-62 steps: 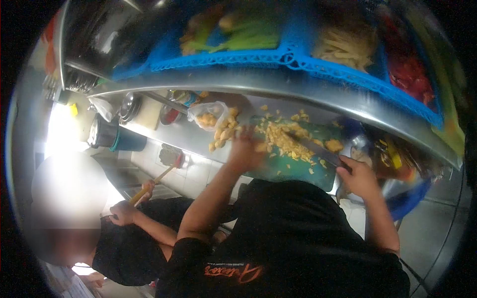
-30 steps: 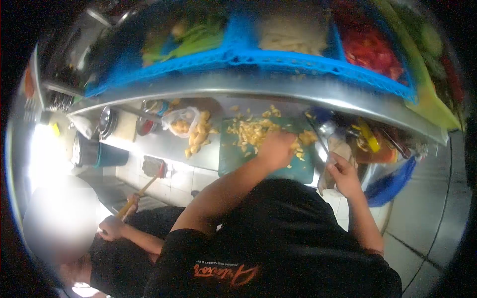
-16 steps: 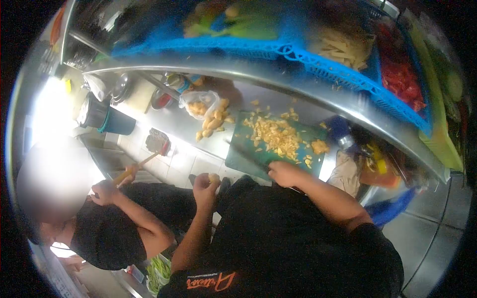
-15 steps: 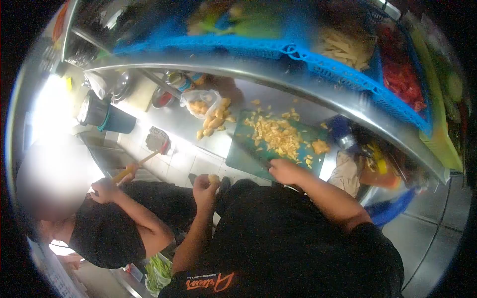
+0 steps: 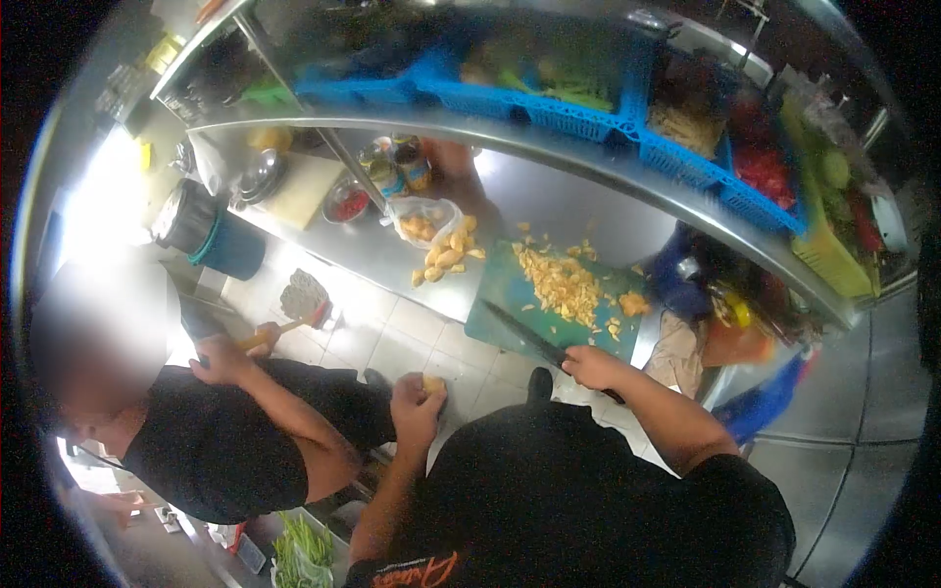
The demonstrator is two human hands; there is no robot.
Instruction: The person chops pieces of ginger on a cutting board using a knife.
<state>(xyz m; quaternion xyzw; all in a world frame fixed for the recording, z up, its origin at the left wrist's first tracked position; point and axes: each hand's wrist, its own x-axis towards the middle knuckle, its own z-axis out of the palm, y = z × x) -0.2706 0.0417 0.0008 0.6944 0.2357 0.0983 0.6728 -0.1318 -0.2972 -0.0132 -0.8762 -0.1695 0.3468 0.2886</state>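
Observation:
My right hand (image 5: 593,367) is closed round the handle of a long dark knife (image 5: 524,335). Its blade slants over the near edge of a green cutting board (image 5: 490,318). Across the board's far part spreads a heap of chopped yellow pieces (image 5: 561,284). Away from the board, to the left, my left hand (image 5: 416,404) grips a small pale yellow food piece (image 5: 431,386) above the floor. Larger uncut yellow pieces (image 5: 449,257) lie left of the board, beside an open plastic bag (image 5: 423,223) with more inside.
Blue baskets (image 5: 578,125) of vegetables line the shelf above the steel counter (image 5: 377,253). Cans (image 5: 382,174) and a bowl with red contents (image 5: 347,201) stand further left. Close on my left, a co-worker (image 5: 211,431) holds a wooden stick. Green vegetables (image 5: 304,549) lie behind.
The view has shifted, so the counter appears further right. My right hand and the knife have drawn back towards me, baring more of the blade. My left hand still grips the yellow piece.

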